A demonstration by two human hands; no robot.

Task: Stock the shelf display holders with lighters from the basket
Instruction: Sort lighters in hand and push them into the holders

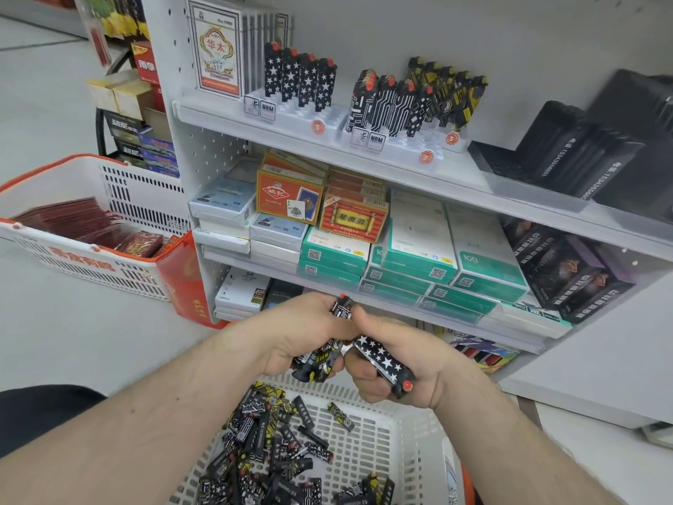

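Your right hand point(397, 362) is curling its fingers around a star-patterned lighter point(382, 359); your left hand point(306, 333) is gripping a bunch of lighters point(324, 359), perhaps four. Both are hovering above the white basket point(368, 450), below the partly filled display holders point(400, 140).

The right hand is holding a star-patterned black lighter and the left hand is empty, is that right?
Not quite. In the head view the right hand does hold the star-patterned black lighter, but the left hand grips a bunch of black patterned lighters.

White pegboard shelving point(218, 147) stands on pale grey floor point(54, 340).
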